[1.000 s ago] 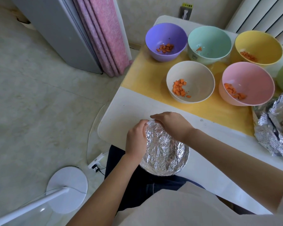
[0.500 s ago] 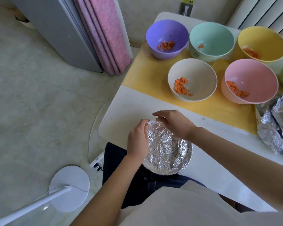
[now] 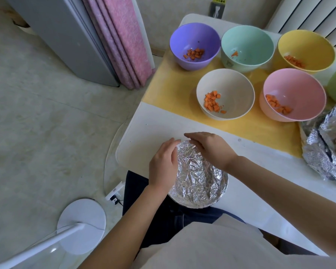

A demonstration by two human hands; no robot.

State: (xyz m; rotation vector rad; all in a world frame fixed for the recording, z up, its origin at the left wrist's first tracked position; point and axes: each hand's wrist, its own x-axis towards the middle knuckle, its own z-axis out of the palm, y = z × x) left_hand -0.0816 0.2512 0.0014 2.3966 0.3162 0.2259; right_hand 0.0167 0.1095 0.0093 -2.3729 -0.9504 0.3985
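Observation:
A bowl covered in crumpled silver foil (image 3: pixel 199 181) sits at the white table's near edge, partly overhanging it. My left hand (image 3: pixel 163 164) lies against the bowl's left side with fairly straight fingers reaching its far rim. My right hand (image 3: pixel 209 148) rests flat over the far right part of the foil, fingers extended to the left. Neither hand visibly pinches the foil.
On a yellow mat (image 3: pixel 175 88) stand a purple bowl (image 3: pixel 195 45), a mint bowl (image 3: pixel 247 47), a yellow bowl (image 3: pixel 306 50), a cream bowl (image 3: pixel 225 94) and a pink bowl (image 3: pixel 293 95), each with diced carrot. Crumpled foil (image 3: pixel 326 152) lies at the right. A lamp base (image 3: pixel 81 220) stands on the floor.
Both hands have loosened from curled grips at the bowl's far rim to flatter, straighter fingers lying on the foil. The bowl itself stays in place.

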